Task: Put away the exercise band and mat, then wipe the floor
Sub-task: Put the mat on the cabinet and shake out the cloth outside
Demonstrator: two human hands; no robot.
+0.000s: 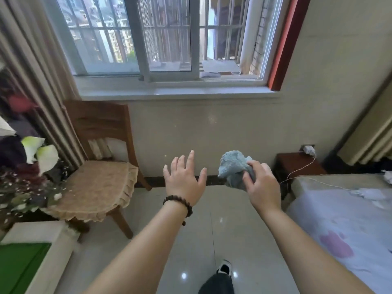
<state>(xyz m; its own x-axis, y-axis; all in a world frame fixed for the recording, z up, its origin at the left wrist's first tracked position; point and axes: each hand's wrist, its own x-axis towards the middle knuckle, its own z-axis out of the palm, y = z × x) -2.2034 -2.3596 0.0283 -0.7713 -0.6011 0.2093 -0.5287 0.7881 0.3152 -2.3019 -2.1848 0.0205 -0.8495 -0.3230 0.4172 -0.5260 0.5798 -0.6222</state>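
My right hand grips a crumpled grey-blue cloth, held up at mid-height in front of the wall under the window. My left hand is raised beside it, fingers spread and straight, holding nothing; a dark bead bracelet sits on that wrist. The glossy tiled floor stretches below both arms. No exercise band or mat is in view.
A wooden chair with a beige cushion stands at the left by the curtain. A bed with a pale sheet fills the right, with a dark nightstand and a white charger cable behind it. My shoe is on the floor below.
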